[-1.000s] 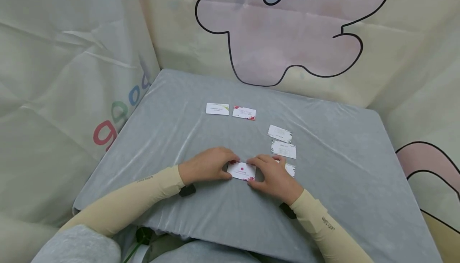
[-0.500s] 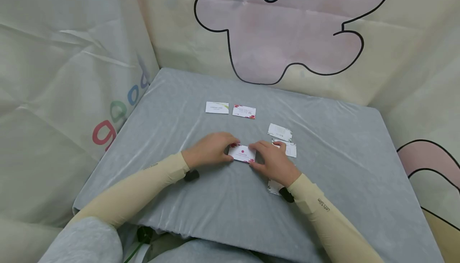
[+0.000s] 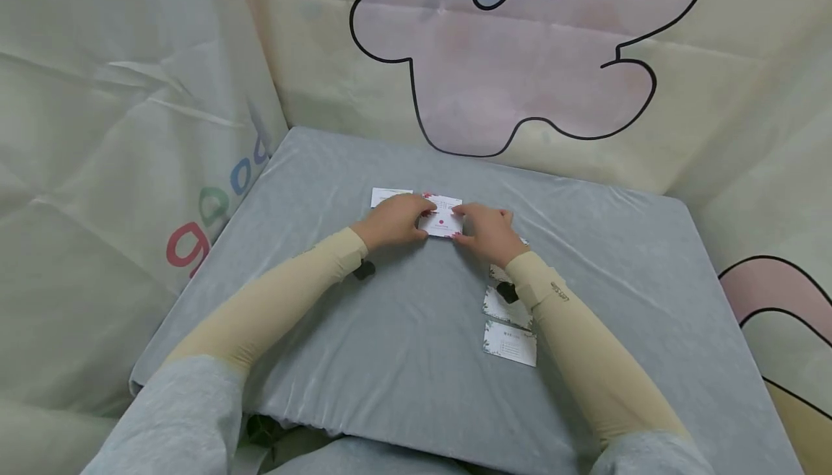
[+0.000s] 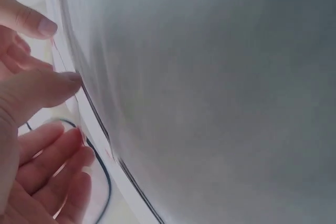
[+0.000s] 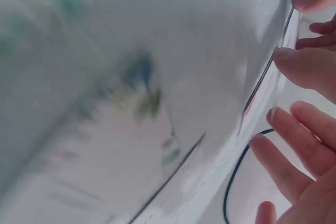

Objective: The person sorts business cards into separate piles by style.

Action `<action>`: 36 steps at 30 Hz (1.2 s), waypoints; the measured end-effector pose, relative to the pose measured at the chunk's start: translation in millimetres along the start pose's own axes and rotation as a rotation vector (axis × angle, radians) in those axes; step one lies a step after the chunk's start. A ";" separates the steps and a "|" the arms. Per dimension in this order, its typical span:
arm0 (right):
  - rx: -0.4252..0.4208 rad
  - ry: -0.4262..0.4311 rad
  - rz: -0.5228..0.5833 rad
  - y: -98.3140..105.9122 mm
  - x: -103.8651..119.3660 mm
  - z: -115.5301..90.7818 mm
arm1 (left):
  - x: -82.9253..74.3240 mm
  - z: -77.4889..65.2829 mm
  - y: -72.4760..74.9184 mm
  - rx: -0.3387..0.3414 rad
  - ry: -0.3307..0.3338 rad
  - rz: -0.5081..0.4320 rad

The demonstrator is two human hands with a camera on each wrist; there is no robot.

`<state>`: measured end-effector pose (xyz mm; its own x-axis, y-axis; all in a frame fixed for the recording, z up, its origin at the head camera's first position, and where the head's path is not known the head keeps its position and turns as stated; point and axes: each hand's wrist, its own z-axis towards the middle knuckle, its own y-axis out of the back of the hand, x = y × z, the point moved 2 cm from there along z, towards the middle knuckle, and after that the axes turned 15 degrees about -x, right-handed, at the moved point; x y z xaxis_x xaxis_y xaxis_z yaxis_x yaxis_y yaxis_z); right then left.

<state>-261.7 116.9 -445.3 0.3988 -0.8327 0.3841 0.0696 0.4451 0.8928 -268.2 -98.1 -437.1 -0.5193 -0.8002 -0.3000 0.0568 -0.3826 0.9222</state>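
A white business card (image 3: 441, 225) with a pink dot and red flowers is held between my two hands. My left hand (image 3: 395, 221) pinches its left edge with thumb and fingers, and my right hand (image 3: 490, 232) grips the right edge. The card's far edge lies right at a second red-flowered card (image 3: 445, 202), overlapping it in the head view. From the left wrist, my left thumb (image 4: 52, 85) shows along the card's edge. A white card with a green corner (image 3: 388, 194) is partly covered by my left hand.
To the right, a column of grey-leafed cards runs toward me, including one near card (image 3: 510, 343) and another just behind it (image 3: 505, 307); my right wrist hides part of the column. Grey cloth covers the table (image 3: 403, 359), and printed curtains (image 3: 520, 85) stand behind it.
Both hands have carried the pink-dot card away from me, from the table's middle up to the red-flowered card. The near cards of the right column have come out from under my right arm.
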 end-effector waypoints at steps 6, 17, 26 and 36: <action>-0.014 -0.076 0.065 -0.7 -11.3 26.5 | 13.4 31.9 -2.0 0.012 0.037 -0.050; -0.017 -0.149 0.068 -17.8 -23.3 40.3 | 26.4 47.6 -16.1 0.077 0.080 -0.035; -0.033 -0.154 0.031 -11.3 -23.9 51.3 | 27.3 55.9 -8.8 0.060 0.090 -0.030; -0.025 -0.142 0.055 -16.0 -29.2 42.3 | 28.8 50.5 -15.6 0.076 0.085 -0.022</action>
<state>-313.1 120.2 -460.9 0.2698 -0.8444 0.4629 0.0746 0.4976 0.8642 -327.1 -91.9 -447.8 -0.4458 -0.8292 -0.3373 -0.0204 -0.3673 0.9299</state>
